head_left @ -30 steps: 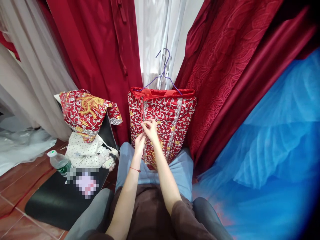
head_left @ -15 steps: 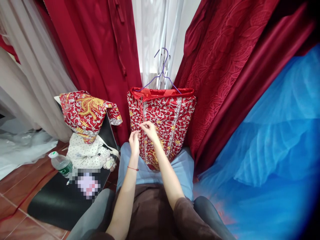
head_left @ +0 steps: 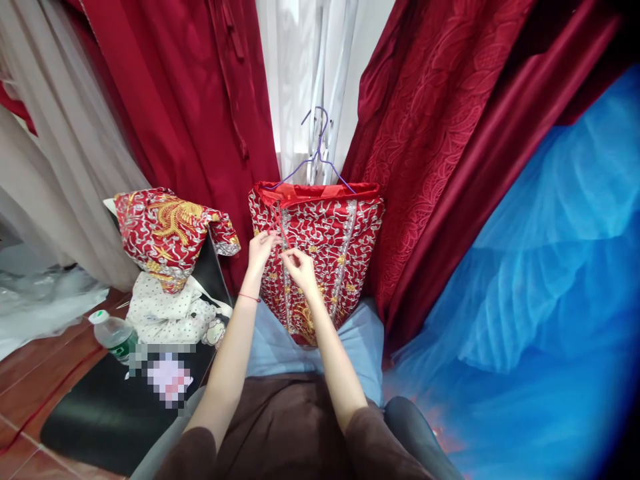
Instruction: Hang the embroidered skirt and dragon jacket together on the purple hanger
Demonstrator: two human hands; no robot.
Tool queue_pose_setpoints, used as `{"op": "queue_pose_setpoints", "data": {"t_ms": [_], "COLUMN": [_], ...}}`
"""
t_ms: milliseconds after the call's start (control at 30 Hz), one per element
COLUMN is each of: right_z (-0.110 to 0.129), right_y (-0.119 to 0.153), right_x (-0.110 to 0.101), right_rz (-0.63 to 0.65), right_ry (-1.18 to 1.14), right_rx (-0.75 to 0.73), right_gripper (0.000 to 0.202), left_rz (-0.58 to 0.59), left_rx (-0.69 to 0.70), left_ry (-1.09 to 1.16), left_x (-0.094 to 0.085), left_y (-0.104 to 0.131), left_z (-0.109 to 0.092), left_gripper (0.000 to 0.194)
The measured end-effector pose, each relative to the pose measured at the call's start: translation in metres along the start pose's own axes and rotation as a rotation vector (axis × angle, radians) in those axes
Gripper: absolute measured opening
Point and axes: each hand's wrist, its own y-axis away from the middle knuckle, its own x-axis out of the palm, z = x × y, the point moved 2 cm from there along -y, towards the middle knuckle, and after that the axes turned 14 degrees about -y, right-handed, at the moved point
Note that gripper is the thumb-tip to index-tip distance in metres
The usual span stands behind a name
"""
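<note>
A red skirt-like garment [head_left: 320,267] with silver and gold embroidery hangs from a purple wire hanger [head_left: 318,157], its lower part over my lap. Thin red cords [head_left: 281,223] hang down from the left part of its waistband. My left hand [head_left: 263,250] pinches at these cords in front of the embroidery. Just below and to the right, my right hand [head_left: 300,268] has thumb and forefinger closed on a red cord. The exact ends of the cords are too small to make out.
A black chair [head_left: 100,413] on my left bears a red dragon-embroidered garment [head_left: 173,230], a dotted white cloth bag [head_left: 160,310] and a plastic bottle [head_left: 114,337]. Dark red curtains or gowns [head_left: 420,167] hang behind. Blue tulle [head_left: 540,280] spreads on the right.
My left hand has moved up and left along the cords, away from the lap. My right hand has dropped slightly, still pinching. The view has shifted a little.
</note>
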Motion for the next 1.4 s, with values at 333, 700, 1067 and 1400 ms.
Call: {"op": "queue_pose_setpoints", "data": {"t_ms": [333, 700, 1067, 1400], "right_z": [0.007, 0.000, -0.007, -0.009], "right_y": [0.045, 0.053, 0.056, 0.057], "right_x": [0.014, -0.029, -0.029, -0.035], "right_rz": [-0.016, -0.104, -0.059, -0.058], "right_ry": [-0.086, -0.058, -0.022, -0.012], "right_rx": [0.033, 0.083, 0.102, 0.128], "right_gripper": [0.027, 0.028, 0.033, 0.033], "left_rz": [-0.044, 0.151, 0.140, 0.196], "left_rx": [0.019, -0.394, -0.398, -0.369], "left_ry": [0.314, 0.690, 0.681, 0.527], "left_x": [0.020, 0.008, 0.015, 0.012], "left_y": [-0.023, -0.011, -0.007, 0.009], "left_z": [-0.026, -0.033, -0.034, -0.021], "left_gripper": [0.012, 0.015, 0.022, 0.018]}}
